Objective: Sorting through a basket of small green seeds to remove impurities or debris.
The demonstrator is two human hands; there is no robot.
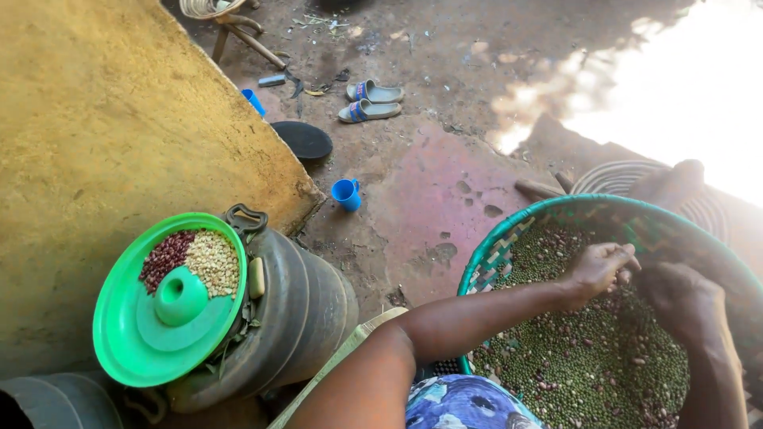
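1. The person is leaning over a wide woven basket (509, 242) with a green rim, and it is sitting right in front of them, filled with small green grains mixed with reddish-brown beans (592, 357).

2. The left hand (600, 268) is reaching across from the left, its forearm stretching over the near rim, and the fingers are pinching together just above the grain near the middle of the basket. It is looking like a grasp on something tiny, but what is between the fingertips is too small to tell.

3. The right hand (682, 295) is hovering just beside the left one, a little lower and to the right, curled loosely over the grain. Whether it is holding anything, I cannot tell; the palm is facing down and hiding it.

4. The key relation: the grain is lying directly beneath both hands, with the two hands almost touching each other. The left one is sitting nearer the basket's centre, the right one nearer the far right wall.

5. Off to the left, well apart from the hands, a green lid (143, 334) is resting on a dark ribbed container (306, 318), carrying a small heap of red beans (164, 259) beside a heap of pale beans (214, 262).

6. Further out on the ground, a blue cup (346, 193) is standing, with a pair of sandals (369, 102) beyond it.
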